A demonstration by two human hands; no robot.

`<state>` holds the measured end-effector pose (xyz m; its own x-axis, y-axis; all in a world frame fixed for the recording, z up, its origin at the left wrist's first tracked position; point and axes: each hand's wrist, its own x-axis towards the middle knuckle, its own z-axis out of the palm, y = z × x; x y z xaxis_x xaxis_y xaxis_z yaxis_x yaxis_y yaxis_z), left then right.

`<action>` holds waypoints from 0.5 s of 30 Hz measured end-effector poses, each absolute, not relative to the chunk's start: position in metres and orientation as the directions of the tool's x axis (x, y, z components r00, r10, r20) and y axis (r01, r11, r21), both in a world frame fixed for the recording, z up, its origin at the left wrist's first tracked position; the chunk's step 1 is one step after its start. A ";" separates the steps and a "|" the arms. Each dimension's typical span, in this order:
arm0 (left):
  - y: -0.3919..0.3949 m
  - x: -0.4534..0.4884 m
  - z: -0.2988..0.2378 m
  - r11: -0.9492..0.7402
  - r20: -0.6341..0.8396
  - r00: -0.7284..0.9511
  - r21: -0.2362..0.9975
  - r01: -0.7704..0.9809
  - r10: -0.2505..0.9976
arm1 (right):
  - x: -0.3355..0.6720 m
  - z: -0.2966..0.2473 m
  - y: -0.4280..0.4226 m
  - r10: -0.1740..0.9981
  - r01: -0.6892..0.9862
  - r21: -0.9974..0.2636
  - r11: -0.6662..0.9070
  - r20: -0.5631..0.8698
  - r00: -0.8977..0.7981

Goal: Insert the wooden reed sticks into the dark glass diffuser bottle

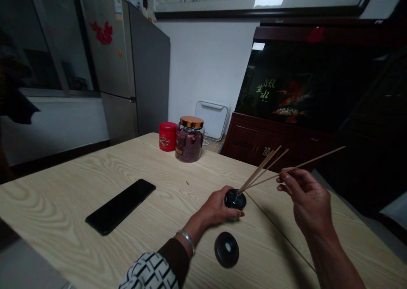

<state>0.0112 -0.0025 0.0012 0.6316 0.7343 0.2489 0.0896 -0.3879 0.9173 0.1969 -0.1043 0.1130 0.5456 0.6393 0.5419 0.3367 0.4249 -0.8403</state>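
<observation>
My left hand (216, 206) wraps round a small, dark, glossy round pot (235, 199) standing on the table. Several thin wooden sticks (260, 166) lean out of the pot's mouth toward the upper right. Between its thumb and fingers, my right hand (310, 198) pinches another thin stick (324, 156), held at a low slant with its lower end at the pot's mouth; whether that end is inside I cannot tell. One more stick (286, 238) lies on the tabletop below my right hand. Near my left wrist rests a dark round cap (227, 249) with a pale centre.
A black phone (121, 206) lies on the wooden table (63, 195) at left. Toward the far edge stand a red canister (168, 136) and a glass jar (190, 140) with a copper-coloured lid. A tiny brown fragment (187, 182) lies mid-table. Behind are a fridge (149, 68) and dark cabinet (248, 140).
</observation>
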 end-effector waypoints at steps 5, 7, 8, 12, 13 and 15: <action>-0.002 0.012 0.001 -0.384 0.254 0.644 0.921 0.067 0.721 | 0.190 0.113 -0.106 0.647 0.409 -0.817 0.407 0.574 0.502; -0.002 0.012 0.001 -0.380 0.250 0.644 0.923 0.067 0.723 | 0.187 0.112 -0.105 0.651 0.423 -0.809 0.407 0.582 0.487; -0.002 0.012 0.001 -0.378 0.250 0.644 0.923 0.067 0.723 | 0.186 0.112 -0.104 0.654 0.428 -0.806 0.408 0.586 0.479; -0.003 0.012 0.002 -0.376 0.249 0.647 0.924 0.063 0.721 | 0.181 0.109 -0.102 0.676 0.440 -0.803 0.402 0.584 0.449; -0.003 0.011 0.002 -0.375 0.247 0.646 0.925 0.065 0.722 | 0.180 0.108 -0.101 0.683 0.442 -0.804 0.398 0.581 0.442; -0.003 0.011 0.002 -0.376 0.248 0.645 0.924 0.066 0.723 | 0.179 0.106 -0.100 0.702 0.443 -0.808 0.389 0.571 0.426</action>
<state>0.0114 -0.0029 0.0018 0.6452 0.7227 0.2479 0.0659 -0.3759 0.9243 0.1788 -0.1002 0.1057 0.4257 0.7017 0.5713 0.4430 0.3889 -0.8078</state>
